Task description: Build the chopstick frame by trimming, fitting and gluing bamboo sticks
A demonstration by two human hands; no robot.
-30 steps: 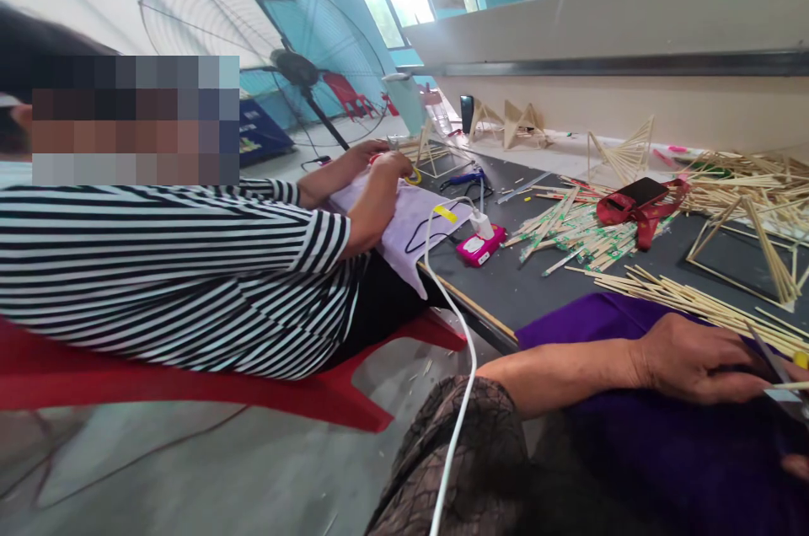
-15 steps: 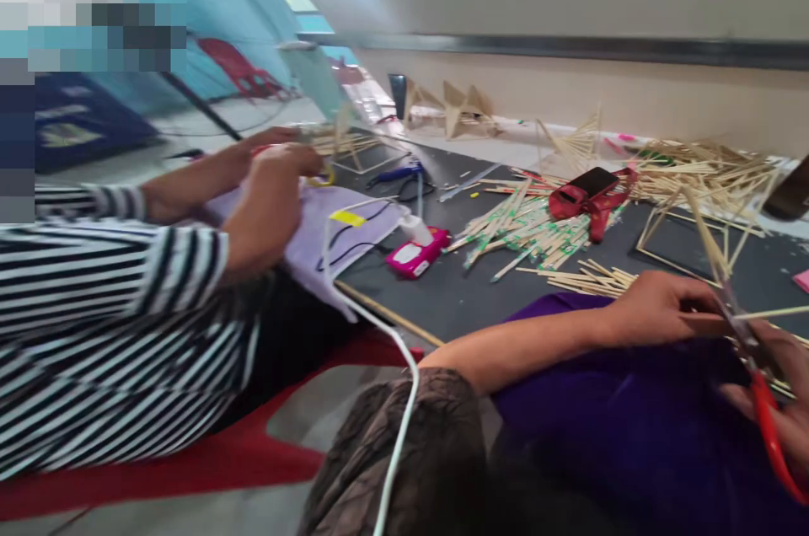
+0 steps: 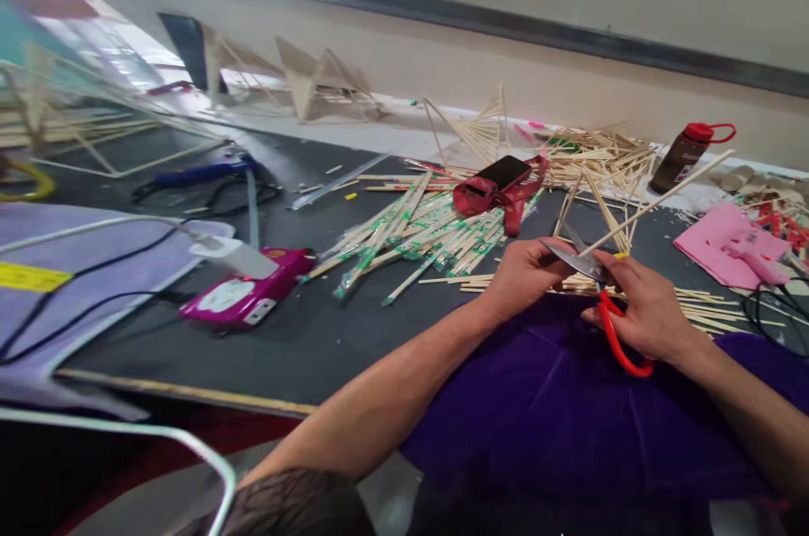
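Observation:
My right hand (image 3: 645, 313) grips red-handled scissors (image 3: 600, 300), blades pointing up and left. My left hand (image 3: 524, 270) is closed on one end of a long thin bamboo stick (image 3: 663, 199) that slants up to the right across the scissor blades. Both hands hover over a purple cloth (image 3: 556, 401) spread on the near edge of the dark table (image 3: 354, 325). A row of cut sticks (image 3: 708, 313) lies just beyond my hands.
A pile of wrapped chopsticks (image 3: 417, 237) and a red pouch with a phone (image 3: 502, 182) lie ahead. A pink power strip (image 3: 246, 296) with white plug sits left. Brown bottle (image 3: 683, 155), pink sheet (image 3: 733, 245) and stick frames (image 3: 480, 131) stand farther back.
My view swung right, off the neighbour in the striped shirt and onto the table. My hands have lifted the stick and scissors together in front of me.

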